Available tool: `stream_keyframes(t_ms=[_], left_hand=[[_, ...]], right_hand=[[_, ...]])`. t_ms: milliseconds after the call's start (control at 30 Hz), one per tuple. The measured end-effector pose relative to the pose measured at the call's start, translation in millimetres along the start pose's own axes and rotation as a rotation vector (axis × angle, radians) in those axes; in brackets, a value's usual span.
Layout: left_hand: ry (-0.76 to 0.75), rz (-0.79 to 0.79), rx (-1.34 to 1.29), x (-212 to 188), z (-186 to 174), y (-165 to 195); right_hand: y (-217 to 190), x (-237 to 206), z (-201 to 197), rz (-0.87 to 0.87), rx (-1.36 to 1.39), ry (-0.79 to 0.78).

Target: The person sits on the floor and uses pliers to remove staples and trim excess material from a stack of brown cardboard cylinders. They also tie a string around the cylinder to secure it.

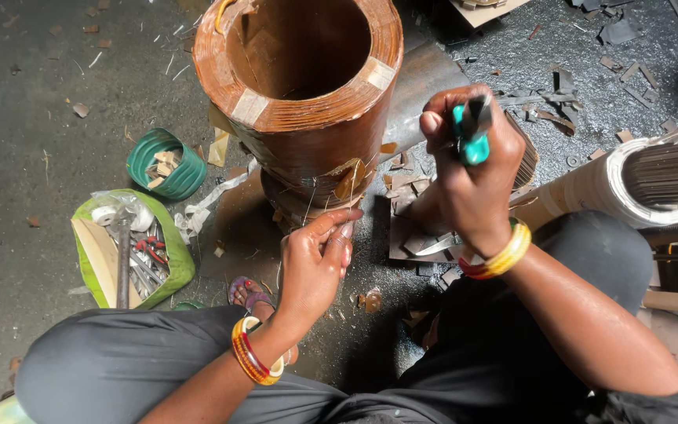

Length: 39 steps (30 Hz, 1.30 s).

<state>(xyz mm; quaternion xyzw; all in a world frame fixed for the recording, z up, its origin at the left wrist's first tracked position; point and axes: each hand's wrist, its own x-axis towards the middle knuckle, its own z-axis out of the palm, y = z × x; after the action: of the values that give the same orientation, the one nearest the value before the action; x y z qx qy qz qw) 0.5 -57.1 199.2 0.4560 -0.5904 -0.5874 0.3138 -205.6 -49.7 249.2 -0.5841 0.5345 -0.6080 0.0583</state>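
Well left of your fingers sit a green ribbed tape roll (166, 163) and a green tray (173, 259) of tools, and far to their right lies a white cylinder (614, 188).

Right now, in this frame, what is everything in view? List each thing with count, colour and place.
copper coil: one, brown-orange, hollow, upright at top centre on the floor
tape patches: several, tan, on the coil's rim
green tray: one, lime green, left, holding mixed hand tools
tape roll: one, dark green, left of the coil
white cylinder: one, white, right, with dark strips in its end
scraps: many, grey and brown, on the floor around the coil
floor: dark grey
bangles: red and yellow, on both wrists
left hand: fingertips touching thin wires at the coil's base
right hand: closed on a teal-handled tool
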Motion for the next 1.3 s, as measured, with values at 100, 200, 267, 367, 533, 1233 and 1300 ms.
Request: stream_keyframes(t_ms=[100,200,267,367,533,1233,1300], left_hand=[[0.063,0.210,0.132,-1.7,-0.5,4.7],[0.084,0.183,0.167,-2.3,0.1,5.3],[0.084,0.175,0.195,-2.3,0.1,6.2],[0.100,0.182,0.288,-1.1,-1.8,13.3],[0.079,0.299,0.295,3.5,-12.6,36.6],[0.088,0.336,0.384,-6.7,45.5,17.3],[0.101,0.376,0.438,-6.4,47.5,14.6]], right_hand=[[27.8,-14.0,6.7,0.442,0.277,-0.117],[49.6,-29.2,25.1,0.617,0.361,-0.196],[59.6,-36.9,38.6,0.655,0.468,-0.214],[67.2,-47.2,55.4,0.680,0.434,-0.180],[73.3,-56.6,66.5,0.713,0.620,-0.094],[100.8,-65.3,86.4,0.632,0.563,-0.052],[101.1,-65.1,86.3,0.642,0.607,-0.044]])
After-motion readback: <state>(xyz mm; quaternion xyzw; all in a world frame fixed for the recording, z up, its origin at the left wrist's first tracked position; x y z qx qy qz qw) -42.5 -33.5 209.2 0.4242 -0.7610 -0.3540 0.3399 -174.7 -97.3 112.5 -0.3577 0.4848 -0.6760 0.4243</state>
